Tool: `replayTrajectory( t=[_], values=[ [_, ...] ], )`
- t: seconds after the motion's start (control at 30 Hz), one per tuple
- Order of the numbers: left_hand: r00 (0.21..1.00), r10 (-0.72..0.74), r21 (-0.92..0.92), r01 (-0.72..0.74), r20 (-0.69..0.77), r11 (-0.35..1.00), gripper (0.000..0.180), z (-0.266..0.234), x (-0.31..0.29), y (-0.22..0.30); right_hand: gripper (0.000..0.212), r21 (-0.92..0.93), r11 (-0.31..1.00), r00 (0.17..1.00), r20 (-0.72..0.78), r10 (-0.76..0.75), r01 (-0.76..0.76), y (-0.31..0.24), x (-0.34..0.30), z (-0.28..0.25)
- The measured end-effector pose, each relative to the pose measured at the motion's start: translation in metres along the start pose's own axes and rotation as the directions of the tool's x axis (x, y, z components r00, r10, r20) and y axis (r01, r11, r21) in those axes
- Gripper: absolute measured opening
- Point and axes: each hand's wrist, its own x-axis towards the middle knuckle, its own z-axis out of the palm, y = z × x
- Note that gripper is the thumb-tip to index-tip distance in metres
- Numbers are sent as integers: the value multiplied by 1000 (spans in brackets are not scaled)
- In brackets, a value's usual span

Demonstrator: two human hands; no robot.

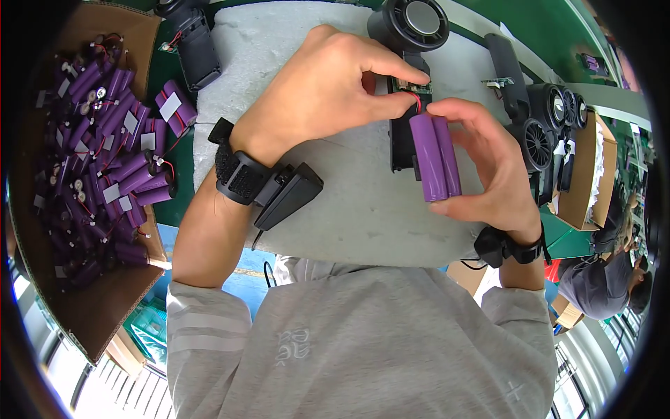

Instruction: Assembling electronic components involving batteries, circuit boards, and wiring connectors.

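My right hand grips a purple two-cell battery pack upright, thumb at its lower end and fingers near the top. The pack is over the open handle of a black handheld fan, whose round head points away from me. At the upper part of the handle, my left hand is closed in a pinch at the red battery lead, beside a small green circuit board. The fingers partly cover the lead's end, so its plug cannot be made out.
A cardboard box of purple battery packs stands at the left. Another battery pack and a black housing lie nearby. More black fans are on the right, before an open carton. A grey-white pad lies under my hands.
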Motion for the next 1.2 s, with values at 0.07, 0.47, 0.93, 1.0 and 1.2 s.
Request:
replayTrajectory(
  t=[0.07,0.47,0.93,1.0,1.2],
  values=[
    [999,49,15,-49,6,999,23,-1,0,1,79,-82,996,999,-3,-34,34,3,0,0],
    [988,149,35,-150,47,988,25,-3,-1,-5,72,-530,807,955,22,-296,262,13,8,12],
    [989,67,-10,-67,130,998,37,-9,-4,-3,57,-653,692,910,-10,-415,308,13,1,17],
    [988,83,14,-86,133,996,39,-9,-4,-4,56,-657,688,911,-5,-413,308,12,0,17],
    [989,44,-14,-42,145,999,43,-9,-4,-3,51,-644,695,906,-6,-423,320,14,0,17]
  ],
)
